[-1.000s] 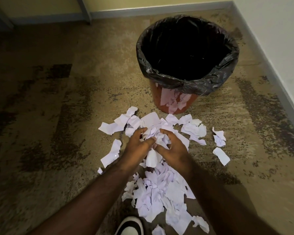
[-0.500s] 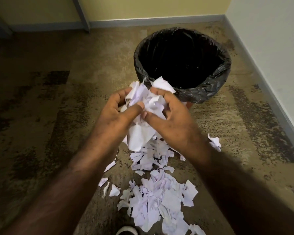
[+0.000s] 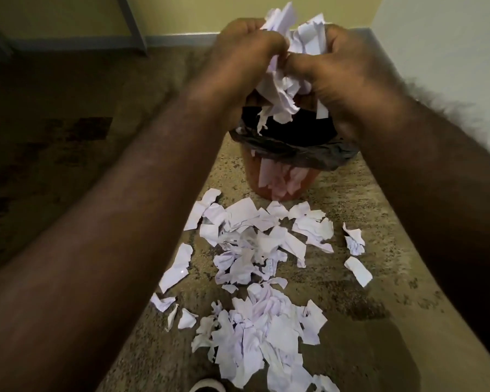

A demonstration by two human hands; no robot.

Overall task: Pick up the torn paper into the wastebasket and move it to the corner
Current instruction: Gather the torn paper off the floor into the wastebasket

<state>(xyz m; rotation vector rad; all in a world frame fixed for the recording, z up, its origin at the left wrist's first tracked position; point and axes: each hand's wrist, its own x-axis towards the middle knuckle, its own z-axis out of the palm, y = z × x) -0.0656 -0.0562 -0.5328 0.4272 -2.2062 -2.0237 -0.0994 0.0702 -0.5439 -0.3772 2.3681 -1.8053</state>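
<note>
— From my feed, the torn paper (image 3: 269,244) on the floor reads white with a faint lilac tint.

— And the wastebasket (image 3: 283,179)?

— Reddish-brown, lined with a glossy black bag (image 3: 294,149). The floor (image 3: 351,199) is speckled tan with dark blotchy patches.

— Walls?

— I see pale yellow on the far wall (image 3: 181,15), white on the right wall (image 3: 450,38), and a grey-blue baseboard (image 3: 178,41).
</note>
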